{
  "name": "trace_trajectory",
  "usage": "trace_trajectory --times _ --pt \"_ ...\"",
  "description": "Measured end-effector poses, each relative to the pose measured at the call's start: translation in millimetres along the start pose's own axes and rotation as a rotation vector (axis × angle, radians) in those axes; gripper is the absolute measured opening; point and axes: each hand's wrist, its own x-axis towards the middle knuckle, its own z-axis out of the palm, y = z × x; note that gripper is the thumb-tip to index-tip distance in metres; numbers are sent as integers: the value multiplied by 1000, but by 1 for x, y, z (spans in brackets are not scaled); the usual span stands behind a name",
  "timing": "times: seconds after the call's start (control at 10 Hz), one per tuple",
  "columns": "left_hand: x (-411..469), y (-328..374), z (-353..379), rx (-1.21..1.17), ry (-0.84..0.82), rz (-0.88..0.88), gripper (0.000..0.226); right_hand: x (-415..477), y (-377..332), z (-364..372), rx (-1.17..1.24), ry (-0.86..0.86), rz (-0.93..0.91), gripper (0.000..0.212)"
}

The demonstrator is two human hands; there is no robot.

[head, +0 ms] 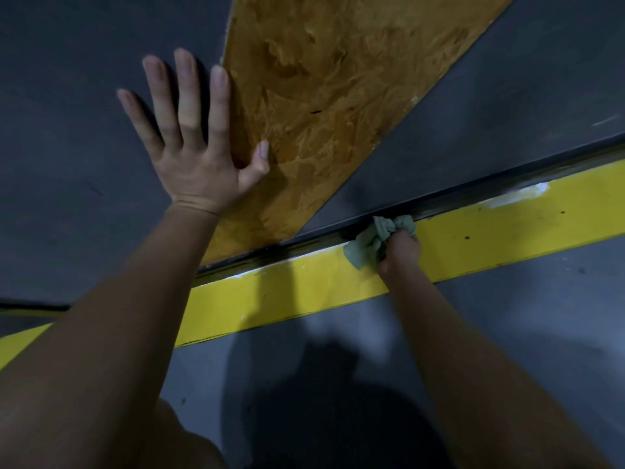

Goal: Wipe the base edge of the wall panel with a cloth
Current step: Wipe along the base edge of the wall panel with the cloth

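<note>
A dark grey wall panel point(456, 106) fills the upper view, with an orange-brown chipboard strip point(321, 96) running up it. Its dark base edge point(473, 198) runs diagonally from lower left to upper right. My right hand point(400, 250) is closed around a crumpled pale green cloth point(375, 238), which is pressed against the base edge just right of the chipboard's foot. My left hand point(199, 147) lies flat on the wall with fingers spread, its thumb on the chipboard.
A yellow painted band point(304, 292) lies on the floor along the wall base, with white scuffs point(521, 194) near its upper edge. Grey floor point(541, 316) spreads below it. My shadow darkens the floor at bottom centre.
</note>
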Motion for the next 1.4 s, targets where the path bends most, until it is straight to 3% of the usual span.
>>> trace_trajectory --times 0.2,0.4,0.6,0.7,0.8,1.0,1.2,1.4 --pt "2 -1 0 2 7 15 85 -17 6 4 -3 -66 -8 30" --pt "3 -3 -3 -14 -14 40 103 -14 -32 -17 -69 -46 -40 30" --pt "13 6 -27 -124 -216 25 104 -27 -41 -36 -7 -1 9 33" --pt "38 32 -50 -272 -233 212 96 -28 -44 -39 113 -5 17 19" --pt "64 82 -75 -351 -213 328 79 -31 -47 -38 36 32 -24 23" --pt "110 137 -47 -292 -300 473 74 -21 -39 -32 -14 -6 62 26" --pt "104 146 -17 -76 -141 570 69 7 -28 -25 93 -97 88 20" --pt "96 150 -4 -32 -58 558 70 28 -36 -16 165 30 -6 28"
